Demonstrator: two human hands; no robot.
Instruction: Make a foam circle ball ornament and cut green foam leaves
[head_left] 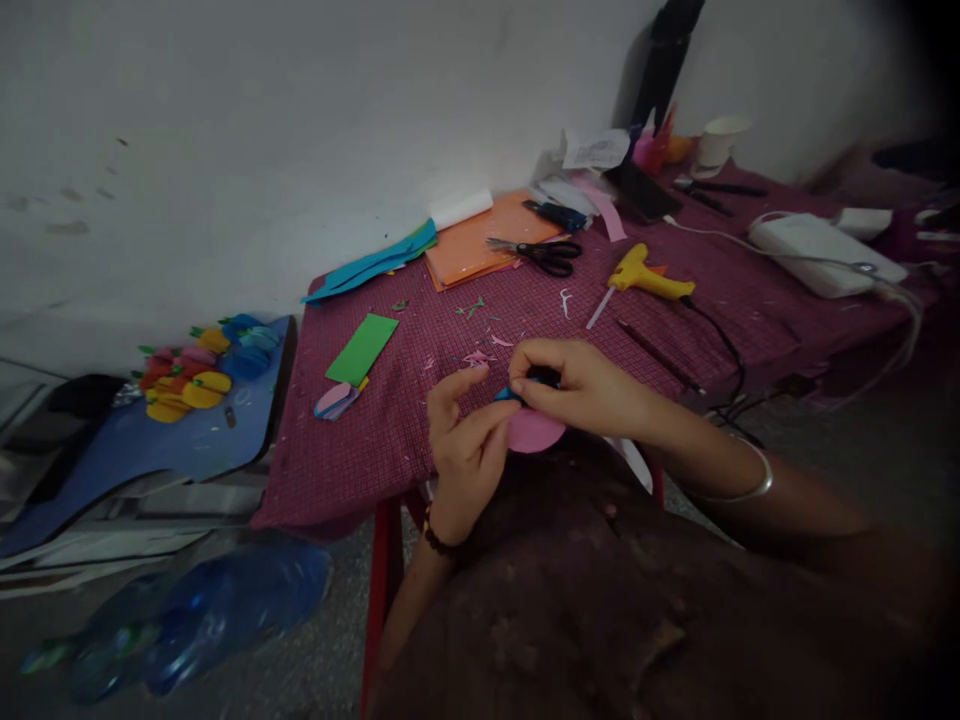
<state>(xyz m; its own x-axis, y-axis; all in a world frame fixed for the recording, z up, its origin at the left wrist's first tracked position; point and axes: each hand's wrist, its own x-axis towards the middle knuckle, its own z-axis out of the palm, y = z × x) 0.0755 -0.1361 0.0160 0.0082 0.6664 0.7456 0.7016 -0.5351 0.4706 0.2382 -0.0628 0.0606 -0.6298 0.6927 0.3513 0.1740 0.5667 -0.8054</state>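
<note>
In front of my body, at the table's near edge, my left hand [469, 445] pinches a pink rounded craft piece [536, 432], flat like foam or felt. Its index finger is raised away from the thumb. Close beside it, my right hand [585, 385] has thumb and fingertips closed over a small blue piece [508, 396] at the top of the pink one. Something dark shows under the right fingers; I cannot make out what it is. Pink trimmings [478, 357] lie just beyond both hands.
Black-handled scissors [551, 255] rest on orange sheets [472, 245]. A yellow glue gun [649, 277] and a pencil [660, 355] lie to the right. Green sheet [364, 347] and petal-shaped cutouts [339, 400] are left. Colourful craft shapes [199, 390] sit on a blue board [150, 455].
</note>
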